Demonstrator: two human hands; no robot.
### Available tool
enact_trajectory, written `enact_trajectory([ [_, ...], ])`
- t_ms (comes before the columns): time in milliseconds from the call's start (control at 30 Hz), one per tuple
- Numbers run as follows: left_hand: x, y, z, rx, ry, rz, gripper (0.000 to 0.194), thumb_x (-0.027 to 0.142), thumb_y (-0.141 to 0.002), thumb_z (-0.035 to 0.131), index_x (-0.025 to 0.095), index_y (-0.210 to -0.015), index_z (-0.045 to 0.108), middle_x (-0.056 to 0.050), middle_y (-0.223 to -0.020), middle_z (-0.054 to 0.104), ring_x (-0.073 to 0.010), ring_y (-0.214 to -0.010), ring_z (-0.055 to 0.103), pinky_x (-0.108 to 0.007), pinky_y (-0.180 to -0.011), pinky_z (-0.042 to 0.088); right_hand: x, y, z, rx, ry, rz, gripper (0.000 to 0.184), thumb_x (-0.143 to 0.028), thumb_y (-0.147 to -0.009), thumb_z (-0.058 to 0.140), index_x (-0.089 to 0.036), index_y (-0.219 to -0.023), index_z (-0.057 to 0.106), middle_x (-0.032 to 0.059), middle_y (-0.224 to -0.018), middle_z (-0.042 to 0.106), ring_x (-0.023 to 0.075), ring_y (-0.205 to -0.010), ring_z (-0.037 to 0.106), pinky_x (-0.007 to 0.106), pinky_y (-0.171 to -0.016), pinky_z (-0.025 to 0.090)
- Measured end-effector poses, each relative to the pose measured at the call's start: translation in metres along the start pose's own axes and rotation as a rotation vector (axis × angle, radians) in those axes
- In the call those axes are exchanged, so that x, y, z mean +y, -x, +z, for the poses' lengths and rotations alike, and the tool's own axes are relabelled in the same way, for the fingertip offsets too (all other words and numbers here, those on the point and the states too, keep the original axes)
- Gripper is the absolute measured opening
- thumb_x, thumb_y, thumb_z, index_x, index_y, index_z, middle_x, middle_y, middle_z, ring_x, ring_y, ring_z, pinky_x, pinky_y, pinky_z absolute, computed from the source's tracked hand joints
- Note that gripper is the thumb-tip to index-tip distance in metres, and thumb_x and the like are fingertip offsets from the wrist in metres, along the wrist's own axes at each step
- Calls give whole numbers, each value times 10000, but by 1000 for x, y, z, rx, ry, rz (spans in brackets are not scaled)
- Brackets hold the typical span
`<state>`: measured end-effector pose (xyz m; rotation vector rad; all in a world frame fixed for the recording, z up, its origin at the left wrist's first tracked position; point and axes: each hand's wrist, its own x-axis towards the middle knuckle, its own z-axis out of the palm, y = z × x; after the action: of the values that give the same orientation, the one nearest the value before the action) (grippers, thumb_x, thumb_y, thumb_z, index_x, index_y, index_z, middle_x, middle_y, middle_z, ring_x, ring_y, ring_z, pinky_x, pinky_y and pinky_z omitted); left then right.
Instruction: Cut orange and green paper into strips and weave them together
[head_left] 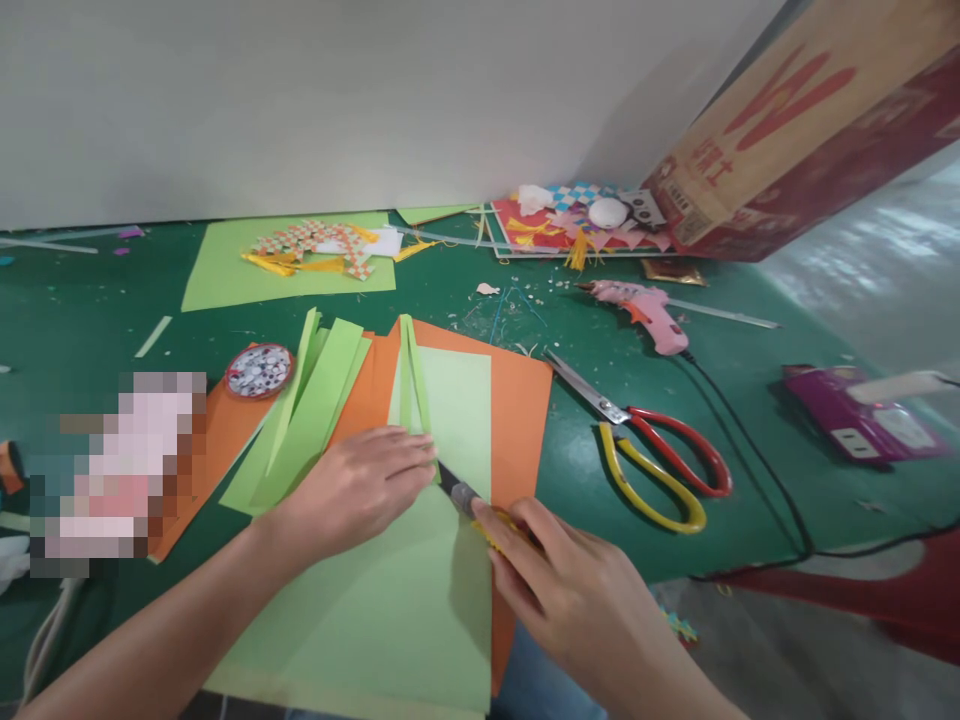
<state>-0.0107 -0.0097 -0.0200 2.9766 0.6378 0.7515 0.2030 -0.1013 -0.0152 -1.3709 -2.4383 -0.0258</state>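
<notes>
My right hand [555,560] grips a yellow utility knife [465,496], its dark blade pointing up and left. The blade tip lies against the edge of a narrow folded green paper strip [409,375]. Across the lower end of this strip rests my left hand [379,475], fingers laid flat and pressing down. Under both hands is a light green paper sheet [360,620], which lies on an orange sheet [521,420]. Left of my left hand, several cut green strips [322,400] fan out in a loose pile. My left fingers partly hide the strip and the blade's edge.
Red-and-yellow-handled scissors [622,415] lie open at right. Beyond them are a pink glue gun [645,312] with a cord and a purple box [862,415]. A round dish of googly eyes [259,371] sits left. Woven paper crafts [322,245] and a paper bag [795,130] stand behind.
</notes>
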Motion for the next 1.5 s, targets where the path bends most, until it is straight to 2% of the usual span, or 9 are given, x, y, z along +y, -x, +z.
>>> enact_trajectory([
  [100, 3, -2, 1, 18, 8, -29, 195, 148, -896, 477, 157, -896, 672, -47, -957, 732, -183, -936, 678, -338, -869, 548, -1, 2, 0, 3, -2, -3, 332, -132, -887, 350, -93, -1084, 615, 47, -736, 552, 115, -538, 539, 249, -449, 440],
  [200, 5, -3, 4, 17, 21, -115, 226, 201, -925, 453, 158, -858, 665, -49, -943, 730, -167, -933, 676, -303, -851, 552, -1, 3, 1, -7, -18, 6, 332, -127, -885, 353, -96, -1087, 614, 50, -749, 555, 115, -545, 543, 250, -454, 444],
  [300, 4, -2, 7, 11, -9, -218, 228, 317, -902, 506, 142, -921, 651, -79, -1005, 713, -209, -993, 654, -343, -852, 551, 0, 3, 2, -2, -25, 13, 328, -126, -882, 368, -97, -1105, 607, 52, -763, 564, 119, -555, 550, 254, -458, 442],
  [400, 2, 0, 9, 1, -24, -264, 279, 397, -857, 558, 151, -961, 637, -85, -1033, 702, -234, -1032, 636, -376, -865, 539, 0, 4, 3, 6, -25, 12, 325, -130, -882, 373, -100, -1103, 608, 50, -761, 568, 120, -559, 556, 252, -455, 436],
  [633, 1, 0, 9, -42, -11, -256, 261, 414, -837, 573, 164, -885, 634, -74, -1013, 697, -242, -1048, 626, -388, -873, 533, 0, 1, 0, 26, -23, 19, 322, -125, -874, 362, -111, -1072, 616, 42, -743, 562, 114, -537, 539, 245, -449, 431],
  [933, 2, -2, 8, 8, -26, -229, 259, 393, -841, 569, 141, -874, 622, -82, -978, 706, -250, -1005, 647, -385, -826, 556, 4, -4, 2, 19, -16, 18, 321, -131, -881, 370, -117, -1084, 618, 43, -750, 584, 114, -533, 562, 242, -446, 409],
  [1133, 1, -1, 9, 6, -26, -234, 252, 398, -842, 571, 155, -890, 619, -80, -993, 703, -243, -1007, 646, -384, -836, 555, 7, -9, 2, -19, 14, 32, 329, -135, -870, 392, -132, -1114, 612, 37, -755, 584, 96, -492, 531, 230, -430, 379],
  [1367, 1, 2, 11, 25, -31, -227, 273, 417, -846, 560, 156, -905, 614, -83, -1003, 700, -246, -1019, 640, -386, -838, 557, 7, -11, 4, 1, 20, 34, 319, -127, -865, 402, -127, -1097, 621, 39, -761, 579, 95, -510, 537, 227, -434, 378],
  [1500, 4, 0, 7, -4, -46, -212, 294, 414, -856, 544, 137, -913, 622, -91, -998, 704, -253, -1068, 618, -387, -847, 559, 5, -8, 3, 2, 24, 21, 328, -125, -865, 387, -109, -1105, 610, 39, -748, 562, 106, -525, 533, 232, -434, 393],
])
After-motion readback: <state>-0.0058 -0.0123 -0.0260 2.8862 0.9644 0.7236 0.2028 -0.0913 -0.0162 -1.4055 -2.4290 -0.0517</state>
